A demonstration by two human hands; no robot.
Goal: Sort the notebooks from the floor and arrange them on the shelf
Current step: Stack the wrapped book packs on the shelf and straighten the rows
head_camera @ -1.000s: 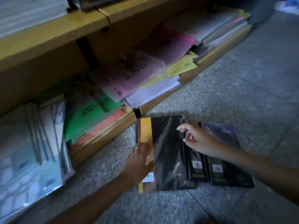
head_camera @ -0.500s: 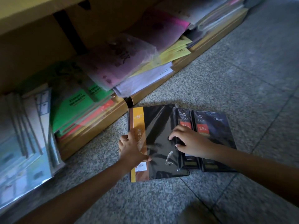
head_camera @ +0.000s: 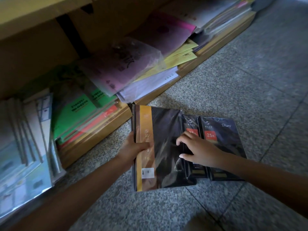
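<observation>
On the floor (head_camera: 241, 77) just in front of the shelf (head_camera: 100, 132), the big notebook (head_camera: 166, 127) lies with its top corner touching the shelf's front board. Two diaries (head_camera: 223, 140) sit on its far side from the shelf, one partly under it. Half a second ago the left hand (head_camera: 133, 147) lay flat on the gold band. Now it grips the spine edge, thumb on top and fingers beneath. The right hand (head_camera: 200, 150) is spread wide, holding nothing, its fingertips resting on the cover by the opposite edge. The lift seems to be starting; all three books are not yet shelved.
</observation>
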